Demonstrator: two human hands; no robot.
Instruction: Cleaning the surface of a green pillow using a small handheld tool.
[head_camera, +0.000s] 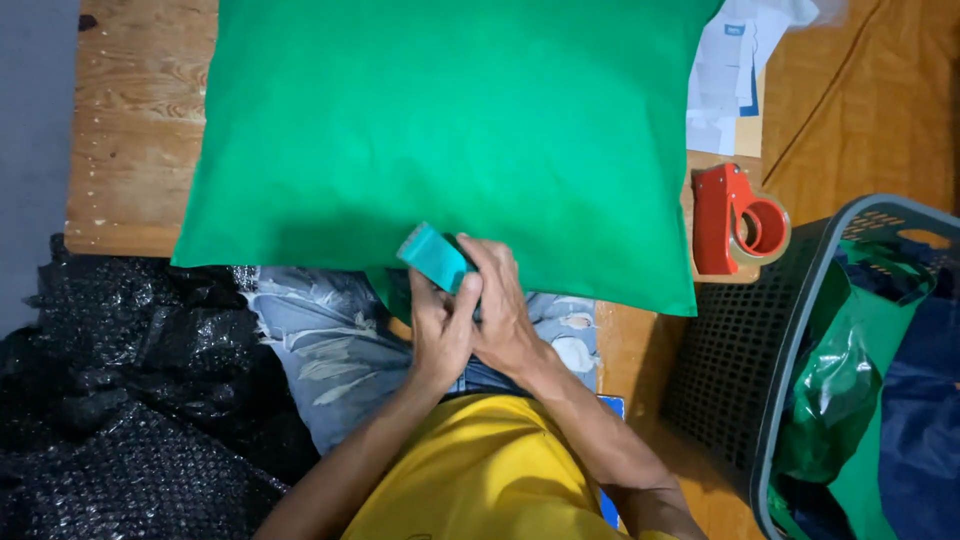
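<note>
At the far left I see black bubble wrap heaped beside my knee, below the bare wooden worktop. Moving in, a big green pillow lies flat across the worktop, its near edge hanging over my lap, where ripped pale jeans and a yellow shirt show.

At the middle of that near edge my two hands meet. My left hand has its grip clenched on a small teal block, fingers wrapped round its lower end, so that the block sticks up tilted over the pillow's hem. My right hand lies just beside it, touching the left, its grip curled against the same teal block and the green cloth under it; how firmly it holds I cannot tell.

Further right, white papers lie past the pillow's corner. Below them a red tape dispenser rests on the worktop's edge. At the far right stands a dark perforated basket holding green and blue cloth.
</note>
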